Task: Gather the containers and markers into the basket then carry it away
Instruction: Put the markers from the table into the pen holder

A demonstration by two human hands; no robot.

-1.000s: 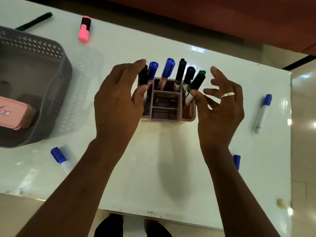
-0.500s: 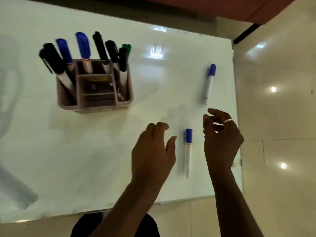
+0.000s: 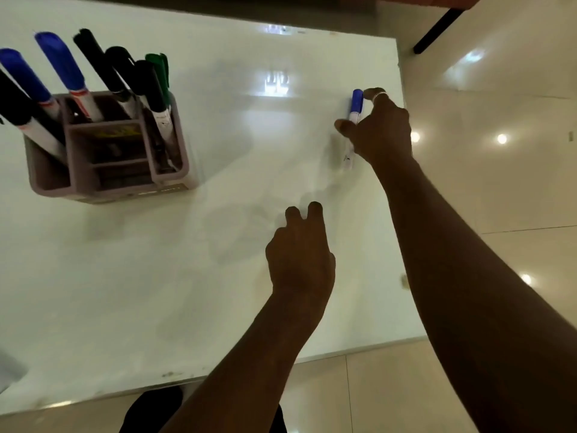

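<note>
My right hand (image 3: 381, 132) reaches to the far right of the white table (image 3: 140, 276), with thumb and fingers closed around a blue-capped white marker (image 3: 357, 103) that lies close to the table's right edge. Knuckles up and fingers curled down, my left hand (image 3: 299, 254) rests on the table nearer to me. Whatever is under its palm is hidden. A mauve pen holder (image 3: 109, 182) stands at the left, filled with several blue, black and green markers (image 3: 62, 67). The basket is out of view.
The table's right edge (image 3: 406, 214) and near edge (image 3: 218, 373) border a glossy tiled floor (image 3: 499, 182). A blurred pale object (image 3: 7, 370) shows at the lower left corner of the table.
The view swung right and the basket left the frame. My right hand moved out to the far marker and closed on it. My left hand now covers the spot where the nearer marker lay.
</note>
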